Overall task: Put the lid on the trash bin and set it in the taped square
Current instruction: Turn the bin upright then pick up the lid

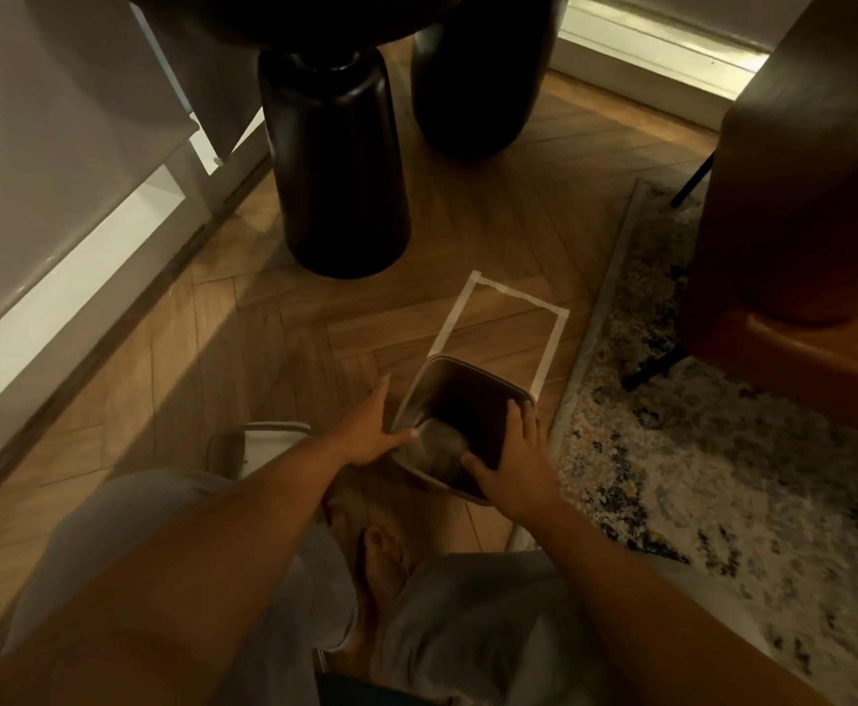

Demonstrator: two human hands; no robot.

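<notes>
A small square trash bin [447, 394] with a pale rim and a dark inside stands open-topped on the wooden floor, and looks tilted. Its far corner overlaps the near end of the white taped square [506, 290]. My left hand [366, 430] presses flat against the bin's left side. My right hand [513, 471] grips the near right rim, fingers hooked over the edge. A pale lid [264, 438] lies on the floor left of the bin, partly hidden behind my left forearm.
Two thick dark table legs [335, 170] [478, 79] stand beyond the taped square. A speckled rug [697, 450] borders it on the right, with a brown chair [814, 196] on it. White cabinets [60, 206] run along the left. My knees and bare foot [381, 557] are below the bin.
</notes>
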